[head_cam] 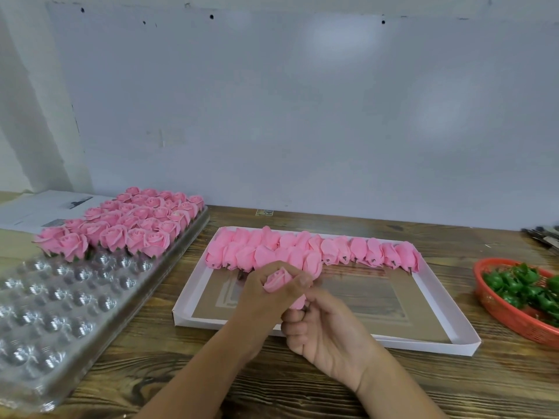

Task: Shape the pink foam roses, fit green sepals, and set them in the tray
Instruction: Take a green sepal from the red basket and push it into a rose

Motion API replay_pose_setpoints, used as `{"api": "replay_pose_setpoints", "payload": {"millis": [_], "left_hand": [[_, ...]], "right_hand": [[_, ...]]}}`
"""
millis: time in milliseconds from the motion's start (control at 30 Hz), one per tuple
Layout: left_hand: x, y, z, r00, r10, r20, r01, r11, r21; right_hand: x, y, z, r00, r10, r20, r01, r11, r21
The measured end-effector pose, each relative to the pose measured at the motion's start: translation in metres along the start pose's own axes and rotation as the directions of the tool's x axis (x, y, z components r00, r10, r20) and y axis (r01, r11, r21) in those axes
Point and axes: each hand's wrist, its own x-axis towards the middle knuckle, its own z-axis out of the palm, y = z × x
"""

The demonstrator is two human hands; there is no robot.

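Observation:
Both hands meet over the near left part of a shallow white cardboard box (459, 347). My left hand (266, 300) curls its fingers round the head of a closed pink foam rose (276, 279). My right hand (320, 331) grips the same rose from below, at its base. Two rows of unshaped pink rosebuds (302, 251) lie along the far side of the box. A clear plastic blister tray (54, 309) on the left holds several opened pink roses (127, 225) with green sepals in its far half. Loose green sepals (526, 288) fill an orange basket at the right.
The orange basket (508, 316) sits at the right table edge. Papers (39, 210) lie behind the blister tray at the far left. Dark tools (544, 237) lie at the far right. A white wall panel closes off the back of the wooden table (302, 385).

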Motion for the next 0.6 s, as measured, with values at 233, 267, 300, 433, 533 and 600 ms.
{"api": "replay_pose_setpoints", "payload": {"millis": [233, 267, 300, 433, 533, 600], "left_hand": [[0.003, -0.006, 0.001, 0.958, 0.191, -0.215, -0.144, 0.966, 0.217], [0.004, -0.007, 0.001, 0.953, 0.181, -0.243, -0.125, 0.966, 0.228], [0.005, -0.009, 0.000, 0.948, 0.170, -0.267, -0.106, 0.965, 0.238], [0.007, -0.016, -0.002, 0.938, 0.079, -0.336, 0.022, 0.957, 0.288], [0.008, -0.018, -0.001, 0.938, 0.021, -0.347, 0.079, 0.959, 0.271], [0.007, -0.015, 0.000, 0.939, 0.038, -0.342, 0.061, 0.960, 0.272]], "right_hand": [[0.000, 0.001, 0.002, 0.998, 0.033, -0.061, -0.038, 0.996, -0.085], [0.000, 0.002, 0.003, 0.994, 0.009, -0.110, -0.027, 0.987, -0.156], [0.000, 0.003, 0.004, 0.987, -0.021, -0.156, -0.013, 0.976, -0.219], [0.001, 0.010, 0.009, 0.923, -0.285, -0.257, 0.119, 0.849, -0.516], [-0.001, 0.016, 0.008, 0.846, -0.517, -0.131, 0.249, 0.601, -0.760], [-0.002, 0.017, 0.007, 0.806, -0.587, -0.075, 0.305, 0.521, -0.797]]}}
